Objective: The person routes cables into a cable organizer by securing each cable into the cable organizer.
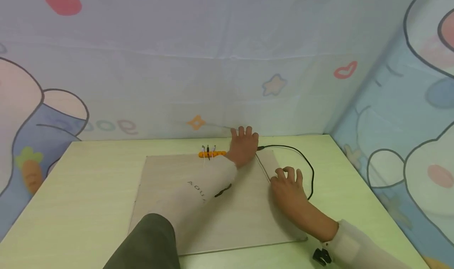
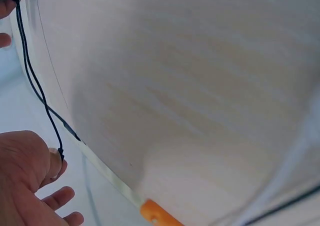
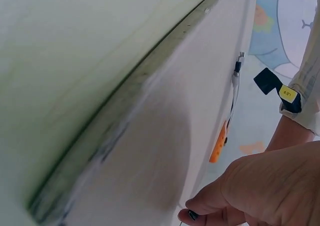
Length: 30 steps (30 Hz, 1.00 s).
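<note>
My left hand reaches to the back edge of the board, just right of an orange cable holder. In the left wrist view its thumb and finger pinch the end of a thin black cable. My right hand, over the board's right side, pinches a dark piece of the cable between thumb and finger. One stretch of cable runs taut between the hands; another stretch loops out to the right. White and black cable plugs stand up in the orange holder.
The pale board lies on a light table. A printed cloth hangs behind the table and along its sides. A short black piece shows beside my left sleeve. A black strap hangs at my right cuff.
</note>
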Available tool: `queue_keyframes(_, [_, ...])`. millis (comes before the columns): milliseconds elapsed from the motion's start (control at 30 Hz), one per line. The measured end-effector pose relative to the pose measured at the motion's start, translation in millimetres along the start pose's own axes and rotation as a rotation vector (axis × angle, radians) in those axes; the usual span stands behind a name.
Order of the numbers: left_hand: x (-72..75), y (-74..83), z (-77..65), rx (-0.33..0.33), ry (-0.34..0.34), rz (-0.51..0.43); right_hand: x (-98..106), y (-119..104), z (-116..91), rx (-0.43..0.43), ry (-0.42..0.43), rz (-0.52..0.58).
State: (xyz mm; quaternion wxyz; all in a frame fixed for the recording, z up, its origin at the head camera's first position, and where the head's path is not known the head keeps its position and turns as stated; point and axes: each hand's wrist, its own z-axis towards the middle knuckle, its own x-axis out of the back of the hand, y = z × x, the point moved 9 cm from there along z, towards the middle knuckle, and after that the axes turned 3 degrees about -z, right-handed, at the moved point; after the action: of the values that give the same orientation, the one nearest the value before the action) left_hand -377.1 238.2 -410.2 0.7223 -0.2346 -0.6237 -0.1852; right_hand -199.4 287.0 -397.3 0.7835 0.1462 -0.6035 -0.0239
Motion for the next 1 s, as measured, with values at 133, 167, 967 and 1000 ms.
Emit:
queue_keyframes(133, [-30.0, -15.1, 22.0, -0.03, 0.041, -0.005, -1, -8, 3, 0.017, -0.035, 0.023])
queue_keyframes(167, [-35.9, -18.0, 25.4, -0.036, 0.055, -0.01, -1, -10, 4, 0.024, -0.029, 0.025])
queue_keyframes(967, [3.5, -54.0, -15.1, -0.024, -0.047, -0.049, 10, -61, 16, 0.15, 0.119, -0.029])
queue_keyframes(1000, [-4.9, -57.4, -9.2, -0.026, -0.033, -0.055, 10, -63, 17, 0.155, 0.122, -0.028])
